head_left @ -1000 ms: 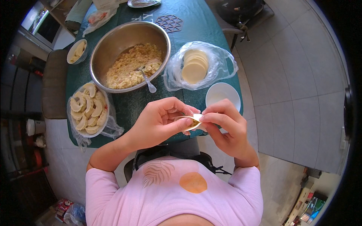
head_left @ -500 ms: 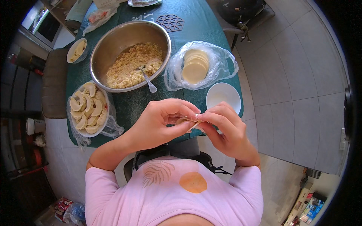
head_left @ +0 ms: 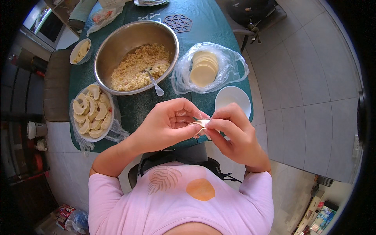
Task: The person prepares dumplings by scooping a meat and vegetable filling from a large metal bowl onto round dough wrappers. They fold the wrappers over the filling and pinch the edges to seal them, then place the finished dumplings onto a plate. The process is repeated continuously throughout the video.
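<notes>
Between both hands, above the table's near edge, is a partly folded dumpling [head_left: 201, 123], mostly covered by fingers. My left hand [head_left: 170, 121] is closed on its left side, thumb in front and fingers behind. My right hand [head_left: 234, 131] pinches the right side of the wrapper with thumb and fingertips. Just beyond my right hand stands a white bowl [head_left: 233, 100]. Farther back, a stack of round wrappers [head_left: 203, 74] lies on a clear plastic bag [head_left: 229, 70]. Left of my left hand, a plate of folded dumplings [head_left: 92, 109] rests on plastic film.
A large steel bowl [head_left: 107, 51] of crumbly filling [head_left: 137, 66] with a spoon [head_left: 158, 90] sits mid-table. A small bowl [head_left: 81, 51] stands at the far left. Behind are a dark trivet [head_left: 178, 23] and a plastic bag [head_left: 103, 17]. The cloth-covered table [head_left: 135, 113] ends near my body.
The fingers of both hands have shifted along the dumpling's edge, and more of its pale wrapper shows. The left fingers are more curled. The bowls and plate stay in place.
</notes>
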Demonstrator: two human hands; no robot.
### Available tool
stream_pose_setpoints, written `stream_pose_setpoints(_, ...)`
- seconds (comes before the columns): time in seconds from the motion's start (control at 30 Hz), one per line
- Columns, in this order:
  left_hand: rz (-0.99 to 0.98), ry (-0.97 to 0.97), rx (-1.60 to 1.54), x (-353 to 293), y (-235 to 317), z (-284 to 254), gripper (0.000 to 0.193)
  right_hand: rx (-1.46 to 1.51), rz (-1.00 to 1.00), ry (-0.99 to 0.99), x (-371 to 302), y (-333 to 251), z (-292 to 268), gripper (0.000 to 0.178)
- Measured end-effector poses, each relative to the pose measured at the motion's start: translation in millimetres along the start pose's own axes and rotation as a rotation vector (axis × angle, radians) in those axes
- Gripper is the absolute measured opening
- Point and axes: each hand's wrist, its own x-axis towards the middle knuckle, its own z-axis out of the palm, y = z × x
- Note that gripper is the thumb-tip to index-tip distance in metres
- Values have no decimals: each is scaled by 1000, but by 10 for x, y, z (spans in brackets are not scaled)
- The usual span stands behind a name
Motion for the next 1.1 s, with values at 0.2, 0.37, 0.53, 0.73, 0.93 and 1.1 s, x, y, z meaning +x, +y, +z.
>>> stream_pose_setpoints(0.2,-7,32,83,-12,33,-11,11,-32,-59,34,1,-3,26,27)
stream_pose_setpoints(0.37,9,-1,98,-14,30,-17,15,-10,-28,40,19,-3,50,25)
stream_pose_setpoints(0.53,173,-62,152,4,-37,-69,32,-4,24,111,-22,46,49,24)
stream_pose_setpoints(0.73,286,23,-152,-1,-339,87,29,151,129,138,12,86,98,25)
stream_pose_setpoints(0.93,382,76,23,-30,-392,91,33,134,146,87,62,61,66,26)
stream_pose_setpoints(1.1,442,85,110,-57,-398,86,35,126,91,75,65,83,54,25)
